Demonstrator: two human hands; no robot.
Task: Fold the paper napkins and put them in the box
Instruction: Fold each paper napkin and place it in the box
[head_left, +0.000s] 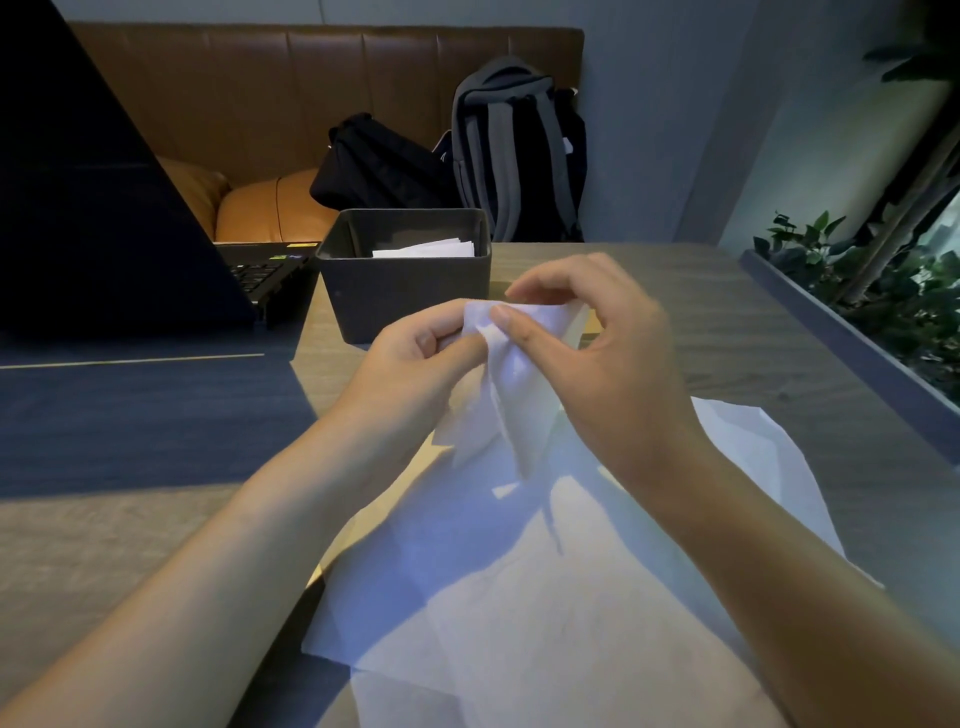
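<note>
At frame centre the left hand (415, 353) and right hand (587, 338) each pinch, in a narrow grip, one thin white crinkled paper napkin (511, 374) above loose white sheets (519, 597) on the wood-grain bench (727, 322), just before the dark square box (402, 291) holding folded napkins (423, 248).

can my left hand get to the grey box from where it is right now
Probably yes. The grey box sits just beyond the left hand with nothing between, but both hands are pinching the napkin.
</note>
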